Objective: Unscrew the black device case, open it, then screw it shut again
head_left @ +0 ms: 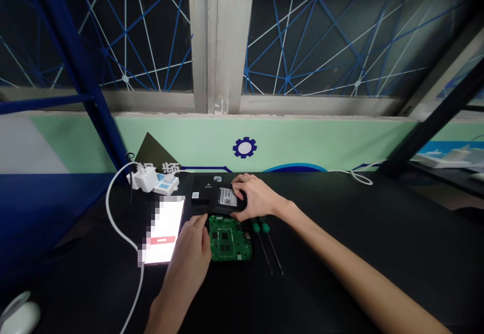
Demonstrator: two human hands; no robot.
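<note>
Evidently, right hand (257,198) gripping a black plastic white-labelled casing (228,199) beyond a green rectangular circuit board (230,239), left hand (194,238) at the board's left edge, its grip unclear, black tabletop (310,303) beneath

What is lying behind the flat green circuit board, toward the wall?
Behind the board lies a flat black casing with a white printed label; farther back, a black box. The right hand covers part of the casing's right end, hiding what is there.

Both hands (257,198) are bare, with slender fingers and slim, uncovered forearms (340,256).
</note>
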